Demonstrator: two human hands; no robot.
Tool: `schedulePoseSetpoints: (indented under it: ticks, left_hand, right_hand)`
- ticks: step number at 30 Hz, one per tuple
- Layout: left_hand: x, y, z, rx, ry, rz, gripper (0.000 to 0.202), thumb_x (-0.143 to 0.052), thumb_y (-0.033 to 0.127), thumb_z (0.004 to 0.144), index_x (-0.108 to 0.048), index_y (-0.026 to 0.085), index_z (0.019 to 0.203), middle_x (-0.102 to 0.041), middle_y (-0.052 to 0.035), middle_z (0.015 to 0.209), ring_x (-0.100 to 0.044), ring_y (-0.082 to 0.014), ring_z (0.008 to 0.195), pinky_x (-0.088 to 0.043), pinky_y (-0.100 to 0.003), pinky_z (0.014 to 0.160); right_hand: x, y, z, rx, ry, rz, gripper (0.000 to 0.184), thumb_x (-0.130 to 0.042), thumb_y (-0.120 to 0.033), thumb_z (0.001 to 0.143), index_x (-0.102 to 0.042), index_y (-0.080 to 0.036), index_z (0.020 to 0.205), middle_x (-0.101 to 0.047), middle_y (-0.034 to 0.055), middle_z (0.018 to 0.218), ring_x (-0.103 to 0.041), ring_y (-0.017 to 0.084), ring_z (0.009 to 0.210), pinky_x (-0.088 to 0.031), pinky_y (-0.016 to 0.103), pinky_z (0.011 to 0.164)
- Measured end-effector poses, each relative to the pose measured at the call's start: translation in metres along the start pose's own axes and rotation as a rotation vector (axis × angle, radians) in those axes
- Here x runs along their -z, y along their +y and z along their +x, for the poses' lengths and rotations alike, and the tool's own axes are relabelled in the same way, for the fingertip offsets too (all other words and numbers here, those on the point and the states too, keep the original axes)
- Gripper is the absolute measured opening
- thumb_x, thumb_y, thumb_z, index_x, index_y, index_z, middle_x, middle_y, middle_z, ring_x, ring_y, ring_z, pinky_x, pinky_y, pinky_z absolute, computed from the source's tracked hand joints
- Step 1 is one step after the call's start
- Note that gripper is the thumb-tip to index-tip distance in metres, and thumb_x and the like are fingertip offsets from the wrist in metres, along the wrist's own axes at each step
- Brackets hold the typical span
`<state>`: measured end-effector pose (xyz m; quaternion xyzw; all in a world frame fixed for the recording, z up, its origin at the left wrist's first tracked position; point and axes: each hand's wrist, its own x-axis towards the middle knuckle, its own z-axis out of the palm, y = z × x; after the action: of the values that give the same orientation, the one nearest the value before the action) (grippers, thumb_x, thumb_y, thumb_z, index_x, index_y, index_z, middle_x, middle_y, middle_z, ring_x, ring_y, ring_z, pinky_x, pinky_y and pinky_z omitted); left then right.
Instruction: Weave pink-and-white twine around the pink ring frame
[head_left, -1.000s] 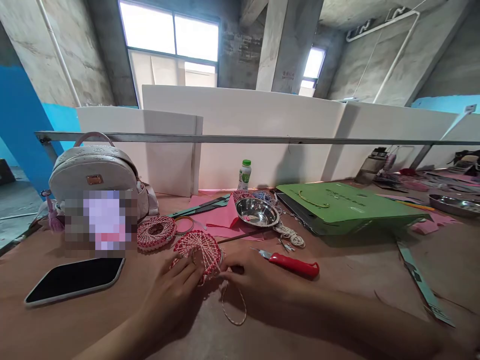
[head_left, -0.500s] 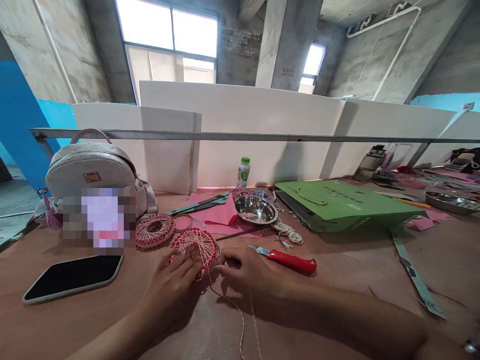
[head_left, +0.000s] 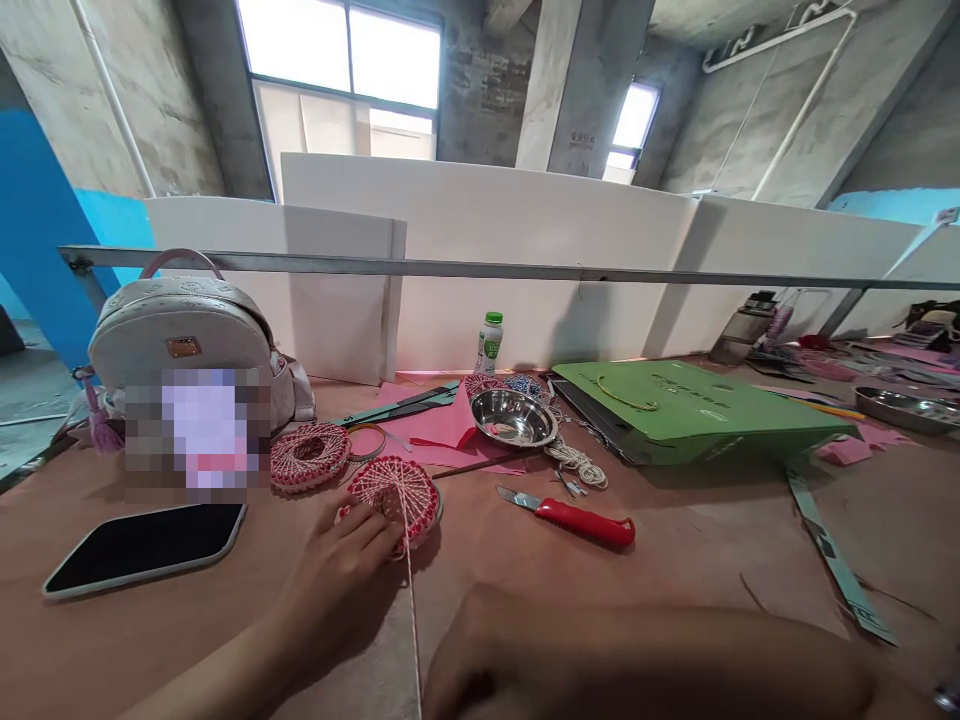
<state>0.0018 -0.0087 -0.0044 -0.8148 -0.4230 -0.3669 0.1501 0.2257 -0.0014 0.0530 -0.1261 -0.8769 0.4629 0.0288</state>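
The left hand point(head_left: 337, 575) grips a red-and-white twine-wound disc point(head_left: 394, 497) near the front edge of the surface point(head_left: 675, 570), a strand of twine point(head_left: 411, 620) running down from it. The right hand point(head_left: 540, 650), blurred, sits well apart, its grip impossible to tell.

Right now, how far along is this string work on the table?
One densely wound disc looks finished beside the backpack. In hand: the left hand grips a second disc with open, pale spokes, a twine strand hanging from it. The right hand is blurred below. Left, it seems: filling in those spokes.
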Motion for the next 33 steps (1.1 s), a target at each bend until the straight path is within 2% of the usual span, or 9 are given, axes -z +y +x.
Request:
schedulePoseSetpoints:
  ticks: [3, 6, 8, 10, 13, 16, 19, 24, 33]
  left_hand:
    - [0.001, 0.002, 0.002, -0.036, -0.004, 0.017, 0.011, -0.058, 0.016, 0.087, -0.065, 0.024, 0.089, -0.073, -0.0004, 0.089, -0.063, -0.0216, 0.087, -0.033, -0.042, 0.1]
    - [0.001, 0.003, 0.001, -0.063, -0.034, 0.043, 0.01, -0.058, 0.017, 0.087, -0.065, 0.023, 0.092, -0.073, -0.0015, 0.092, -0.063, -0.0228, 0.09, -0.034, -0.042, 0.1]
    - [0.0, 0.002, 0.0, -0.051, -0.044, 0.057, 0.011, -0.057, 0.018, 0.089, -0.065, 0.022, 0.094, -0.072, -0.002, 0.088, -0.064, -0.0233, 0.09, -0.034, -0.043, 0.101]
    - [-0.001, 0.0, -0.001, -0.034, -0.044, 0.062, 0.012, -0.058, 0.019, 0.091, -0.065, 0.022, 0.099, -0.072, -0.0015, 0.084, -0.065, -0.0226, 0.088, -0.035, -0.043, 0.101]
    - [-0.003, -0.003, -0.001, -0.047, 0.003, 0.057, 0.016, -0.058, 0.022, 0.095, -0.063, 0.022, 0.109, -0.075, -0.0011, 0.092, -0.067, -0.0196, 0.087, -0.037, -0.04, 0.102]
    - [-0.002, -0.004, 0.002, -0.048, 0.038, 0.045, 0.012, -0.056, 0.021, 0.097, -0.062, 0.022, 0.108, -0.076, -0.0001, 0.091, -0.068, -0.0182, 0.084, -0.037, -0.038, 0.101]
    - [0.001, 0.0, 0.004, -0.032, 0.0, -0.011, 0.013, -0.057, 0.019, 0.095, -0.063, 0.024, 0.104, -0.077, 0.0013, 0.093, -0.068, -0.018, 0.083, -0.036, -0.039, 0.1]
    - [0.011, 0.009, 0.005, -0.024, -0.035, -0.103, 0.019, -0.063, 0.022, 0.088, -0.066, 0.026, 0.107, -0.077, -0.0008, 0.108, -0.068, -0.0181, 0.087, -0.037, -0.042, 0.101]
    - [0.012, 0.015, 0.002, -0.116, -0.01, -0.067, 0.014, -0.061, 0.015, 0.088, -0.066, 0.024, 0.096, -0.078, 0.0008, 0.104, -0.068, -0.0172, 0.087, -0.038, -0.041, 0.105]
  right_hand:
    - [-0.007, -0.006, -0.004, 0.018, -0.152, -0.199, 0.045, -0.07, -0.014, 0.082, -0.043, -0.016, 0.046, -0.044, -0.0067, 0.045, -0.037, 0.007, 0.045, -0.025, 0.019, 0.045]
    - [-0.006, 0.0, -0.002, -0.009, -0.148, -0.216, 0.039, -0.074, -0.027, 0.084, -0.055, -0.019, 0.051, -0.055, -0.0057, 0.05, -0.046, 0.008, 0.047, -0.03, 0.018, 0.046]
    - [0.002, 0.003, 0.0, -0.033, -0.033, -0.201, 0.019, -0.072, -0.029, 0.088, -0.07, -0.021, 0.071, -0.067, -0.0039, 0.066, -0.057, 0.009, 0.058, -0.038, 0.017, 0.054]
    - [0.017, 0.005, 0.002, -0.081, 0.196, -0.215, 0.012, -0.067, -0.028, 0.093, -0.075, -0.019, 0.094, -0.072, 0.0002, 0.084, -0.063, 0.011, 0.072, -0.045, 0.019, 0.066]
    - [0.04, 0.01, 0.004, -0.083, 0.498, -0.261, 0.031, -0.051, -0.018, 0.1, -0.067, -0.021, 0.126, -0.069, 0.0066, 0.112, -0.063, 0.017, 0.101, -0.049, 0.03, 0.092]
    - [0.05, 0.018, 0.005, -0.014, 0.584, -0.252, 0.051, -0.041, -0.003, 0.098, -0.059, -0.025, 0.14, -0.063, 0.0075, 0.119, -0.059, 0.017, 0.111, -0.047, 0.037, 0.1]
    - [0.049, 0.021, 0.007, 0.037, 0.542, -0.238, 0.048, -0.045, 0.0, 0.095, -0.066, -0.024, 0.131, -0.068, 0.0058, 0.109, -0.062, 0.016, 0.1, -0.05, 0.033, 0.092]
    - [0.045, 0.022, 0.009, 0.074, 0.535, -0.219, 0.027, -0.056, -0.011, 0.098, -0.072, -0.021, 0.117, -0.076, 0.0057, 0.106, -0.07, 0.017, 0.095, -0.054, 0.033, 0.087]
    - [0.043, 0.034, 0.003, 0.355, 0.534, -0.878, 0.019, -0.053, -0.011, 0.101, -0.07, -0.016, 0.107, -0.075, 0.0085, 0.108, -0.067, 0.017, 0.094, -0.054, 0.033, 0.083]
